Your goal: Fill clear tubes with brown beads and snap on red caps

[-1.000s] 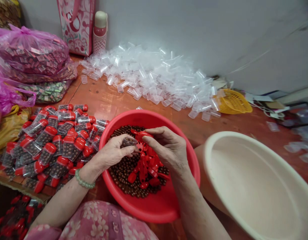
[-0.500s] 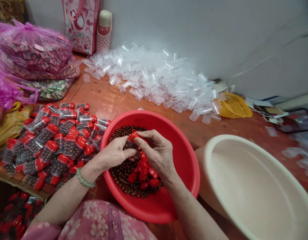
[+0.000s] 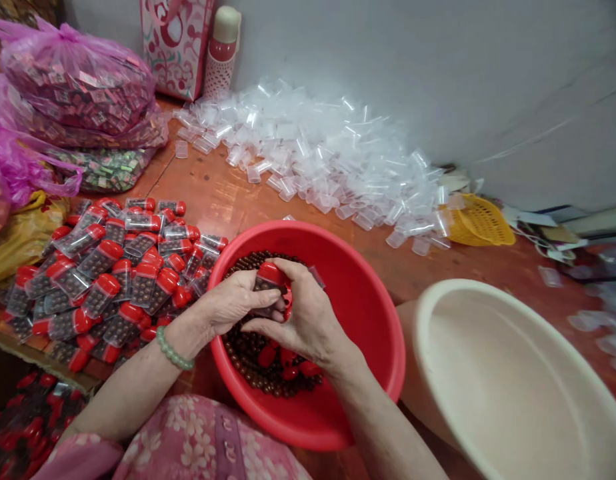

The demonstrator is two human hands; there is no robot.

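Over the red basin (image 3: 368,320), my left hand (image 3: 233,300) grips a small clear bottle with a red cap (image 3: 269,275), filled with dark beads. My right hand (image 3: 308,313) curls around the same bottle, its index finger at the cap and its thumb lower down. Just behind the right knuckles a clear plastic piece (image 3: 317,277) pokes out; whether the hand holds it cannot be made out. Below the hands, strands of brown beads (image 3: 258,380) lie in the basin with several loose red caps (image 3: 291,370).
Filled red-capped bottles (image 3: 101,293) are heaped at left. Empty clear containers (image 3: 308,153) spread along the wall beside a yellow basket (image 3: 481,220). A cream tub (image 3: 513,387) stands at right. Pink bags (image 3: 83,87), a patterned tote (image 3: 175,53) and a flask (image 3: 222,53) sit behind.
The bottle's cap now sits more upright and its beads show. My right thumb has moved from the cap down beside the bottle. The clear piece has appeared behind my right hand.
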